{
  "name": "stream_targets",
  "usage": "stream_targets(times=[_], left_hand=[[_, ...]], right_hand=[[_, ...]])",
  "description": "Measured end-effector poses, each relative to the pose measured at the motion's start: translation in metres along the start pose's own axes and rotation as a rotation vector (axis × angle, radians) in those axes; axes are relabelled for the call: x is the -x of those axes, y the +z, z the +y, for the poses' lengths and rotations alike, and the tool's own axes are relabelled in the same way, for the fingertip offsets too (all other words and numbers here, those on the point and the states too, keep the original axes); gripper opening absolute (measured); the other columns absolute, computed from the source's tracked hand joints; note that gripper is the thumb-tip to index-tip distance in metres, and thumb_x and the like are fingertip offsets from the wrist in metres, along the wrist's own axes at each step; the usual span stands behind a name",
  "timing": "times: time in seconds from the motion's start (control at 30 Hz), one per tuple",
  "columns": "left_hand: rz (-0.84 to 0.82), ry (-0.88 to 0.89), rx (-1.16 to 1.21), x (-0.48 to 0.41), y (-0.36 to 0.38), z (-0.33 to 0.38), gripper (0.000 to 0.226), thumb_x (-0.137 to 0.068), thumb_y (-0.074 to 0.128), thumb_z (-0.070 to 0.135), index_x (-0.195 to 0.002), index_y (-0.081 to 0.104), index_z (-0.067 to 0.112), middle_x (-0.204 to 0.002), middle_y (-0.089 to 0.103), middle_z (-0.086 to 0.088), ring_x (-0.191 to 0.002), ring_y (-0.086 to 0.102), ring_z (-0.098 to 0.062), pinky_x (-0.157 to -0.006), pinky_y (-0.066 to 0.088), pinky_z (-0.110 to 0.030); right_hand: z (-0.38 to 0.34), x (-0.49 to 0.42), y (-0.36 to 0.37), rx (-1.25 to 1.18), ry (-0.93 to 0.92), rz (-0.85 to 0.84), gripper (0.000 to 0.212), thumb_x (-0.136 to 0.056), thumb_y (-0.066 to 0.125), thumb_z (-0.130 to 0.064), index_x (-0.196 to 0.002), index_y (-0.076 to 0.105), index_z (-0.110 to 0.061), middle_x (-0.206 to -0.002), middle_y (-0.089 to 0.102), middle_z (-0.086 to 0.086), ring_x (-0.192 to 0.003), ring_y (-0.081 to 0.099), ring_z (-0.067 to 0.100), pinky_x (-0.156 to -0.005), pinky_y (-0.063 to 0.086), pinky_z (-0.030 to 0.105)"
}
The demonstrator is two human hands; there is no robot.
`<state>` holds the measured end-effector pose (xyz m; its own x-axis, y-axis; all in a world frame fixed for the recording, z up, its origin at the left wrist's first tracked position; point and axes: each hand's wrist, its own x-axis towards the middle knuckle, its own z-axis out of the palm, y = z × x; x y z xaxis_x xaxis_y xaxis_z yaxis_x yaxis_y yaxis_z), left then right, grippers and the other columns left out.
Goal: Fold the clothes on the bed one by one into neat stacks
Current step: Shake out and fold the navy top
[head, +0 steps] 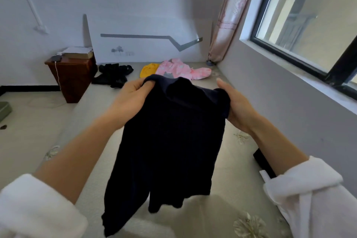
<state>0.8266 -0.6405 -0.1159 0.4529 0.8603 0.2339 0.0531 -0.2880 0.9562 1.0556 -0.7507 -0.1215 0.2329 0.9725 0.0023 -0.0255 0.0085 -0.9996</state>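
Observation:
A dark navy ribbed top (170,141) hangs in the air above the bed (228,199), held by its upper edge. My left hand (131,98) pinches its left shoulder between thumb and fingers. My right hand (235,104) grips the right shoulder, with its fingers hidden behind the fabric. The lower hem and one sleeve dangle toward me, just above the sheet. Further back on the bed lie a black garment (114,74), a yellow one (147,69) and a pink patterned one (179,69), all unfolded.
A brown wooden nightstand (73,77) with books and a charging cable stands left of the bed. A dark flat object (263,162) lies on the bed by my right forearm. The wall and window (301,31) run along the right, a curtain (229,15) in the corner.

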Motion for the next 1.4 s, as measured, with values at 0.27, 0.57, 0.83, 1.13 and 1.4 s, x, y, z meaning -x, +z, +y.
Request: stream_targets(times=[0.27,0.57,0.83,1.13,1.4], left_hand=[[-0.073,0.06,-0.021,0.006,-0.033,0.018,0.033,-0.101,0.042,0.025,-0.079,0.066,0.023,-0.064,0.067,0.012,-0.059,0.062,0.0,-0.053,0.046,-0.011],[0.067,-0.207,0.121,0.009,-0.087,0.002,0.028,-0.093,0.053,0.039,-0.079,0.075,0.028,-0.076,0.074,0.008,-0.066,0.07,-0.005,-0.055,0.052,-0.019],[-0.71,-0.493,-0.34,0.006,-0.166,-0.028,0.06,-0.053,0.09,0.044,-0.107,0.07,0.03,-0.103,0.073,-0.008,-0.092,0.071,-0.029,-0.07,0.058,-0.03],[-0.118,-0.379,-1.645,-0.038,-0.124,-0.075,0.012,-0.086,0.054,0.024,-0.081,0.055,0.013,-0.079,0.052,-0.004,-0.077,0.056,-0.026,-0.064,0.04,-0.029],[0.171,-0.863,-0.076,-0.082,-0.094,-0.122,0.037,-0.103,0.027,0.023,-0.132,0.041,0.005,-0.088,0.068,-0.022,-0.067,0.069,-0.03,-0.047,0.056,-0.032]], right_hand=[[-0.007,0.009,0.003,0.429,0.171,-0.655,0.048,-0.068,0.083,-0.02,-0.113,0.066,-0.016,-0.114,0.069,0.009,-0.107,0.066,0.027,-0.088,0.052,0.031],[0.011,0.019,-0.009,0.61,0.174,-0.519,0.02,-0.068,0.082,-0.007,-0.085,0.076,-0.016,-0.089,0.075,0.007,-0.085,0.072,0.02,-0.075,0.052,0.025],[-0.003,0.022,-0.04,0.856,0.36,-0.524,0.026,-0.067,0.079,-0.001,-0.079,0.074,-0.024,-0.077,0.074,-0.006,-0.07,0.069,0.008,-0.061,0.047,0.013],[0.048,-0.055,-0.05,1.638,0.257,0.231,0.025,-0.083,0.054,-0.02,-0.102,0.064,-0.008,-0.106,0.061,0.015,-0.098,0.059,0.034,-0.075,0.046,0.034],[0.066,-0.118,-0.038,0.337,0.6,0.523,0.029,-0.093,0.031,-0.01,-0.11,0.051,0.004,-0.075,0.064,0.024,-0.06,0.064,0.033,-0.056,0.057,0.038]])
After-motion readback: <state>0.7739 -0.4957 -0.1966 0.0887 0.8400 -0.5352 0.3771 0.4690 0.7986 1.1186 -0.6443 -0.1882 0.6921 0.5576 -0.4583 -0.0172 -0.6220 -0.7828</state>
